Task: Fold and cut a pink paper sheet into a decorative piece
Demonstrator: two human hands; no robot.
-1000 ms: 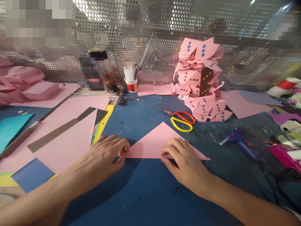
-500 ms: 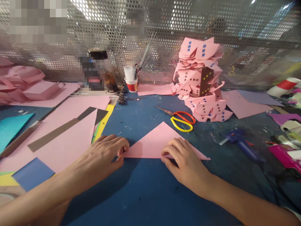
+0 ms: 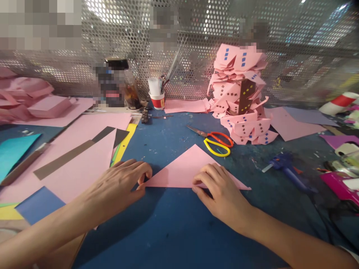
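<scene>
A pink sheet of paper (image 3: 179, 170), folded into a triangle, lies on the blue tabletop with its point away from me and its long edge toward me. At its left corner, my left hand (image 3: 127, 179) is closed, thumb and curled forefinger pinching the tip. My right hand (image 3: 218, 188) pinches the long edge right of the middle, its fingers bent over the paper and the thumb at the near edge. The right corner sticks out past that hand. Just beyond the paper lie scissors (image 3: 215, 142) with one red and one yellow handle loop.
A stacked pink paper tower (image 3: 241, 97) stands behind the scissors. To the right are a blue glue gun (image 3: 291, 173) and a magenta object (image 3: 339, 188). Pink sheets (image 3: 84, 168) and a blue square (image 3: 40, 205) lie left. A paper cup (image 3: 157, 100) holds tools near the perforated metal screen.
My left hand has shifted slightly left, along the paper's corner. My right hand and the folded sheet stay almost where they were.
</scene>
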